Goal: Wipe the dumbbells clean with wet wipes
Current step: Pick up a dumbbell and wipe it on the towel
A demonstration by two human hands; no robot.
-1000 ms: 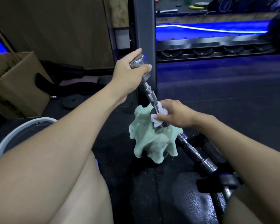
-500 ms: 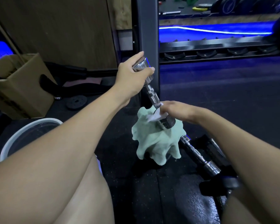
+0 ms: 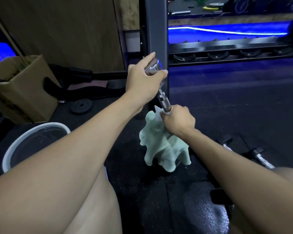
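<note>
A chrome dumbbell bar (image 3: 163, 99) stands nearly upright, tilted toward the left at its top. My left hand (image 3: 143, 81) grips its shiny top end (image 3: 154, 66). My right hand (image 3: 178, 119) is curled round the middle of the bar, holding a white wet wipe (image 3: 157, 111) against the metal. The bar's lower end is hidden under a pale green towel (image 3: 162, 147) bunched on the black floor. More chrome dumbbell bars (image 3: 262, 159) lie on the floor at the right, partly behind my right forearm.
A white-rimmed bucket (image 3: 34, 130) sits at the left by my knee. A cardboard box (image 3: 20, 88) and a small black weight plate (image 3: 81, 106) lie further back. A dark rack post (image 3: 156, 31) and shelf rail (image 3: 227, 51) stand straight ahead.
My right hand has closed round the bar with the wipe and slid up the shaft from the lower collar. The bar stands more upright, and my left hand keeps its hold.
</note>
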